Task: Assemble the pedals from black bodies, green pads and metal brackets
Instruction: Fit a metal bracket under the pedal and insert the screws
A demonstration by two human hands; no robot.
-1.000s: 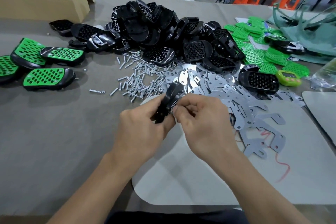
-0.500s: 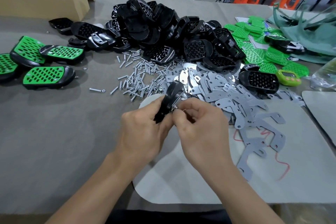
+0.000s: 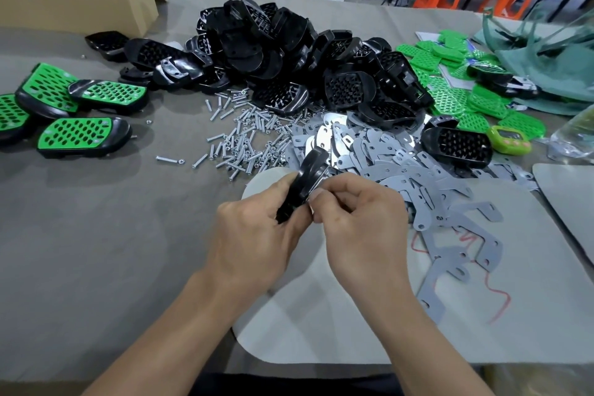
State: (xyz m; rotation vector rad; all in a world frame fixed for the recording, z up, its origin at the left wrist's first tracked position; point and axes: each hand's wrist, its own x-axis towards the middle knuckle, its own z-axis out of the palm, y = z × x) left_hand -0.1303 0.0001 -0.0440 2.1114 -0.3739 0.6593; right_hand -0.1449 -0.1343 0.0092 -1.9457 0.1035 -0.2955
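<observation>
My left hand grips a black pedal body held on edge above the table's middle. My right hand pinches at the body's right side, where a sliver of metal bracket shows; what its fingertips hold is hidden. Behind the hands lies a heap of black bodies. Grey metal brackets spread to the right of the hands. Loose green pads lie at the far right. Several finished pedals with green pads rest at the left.
Screws and nuts are scattered just beyond my hands. An open cardboard box stands at the back left. A green timer and a clear bag sit at the right edge. White mats cover the near table.
Both hands stay together on the black body; the right fingers have shifted slightly along its right side. Nothing on the table has moved.
</observation>
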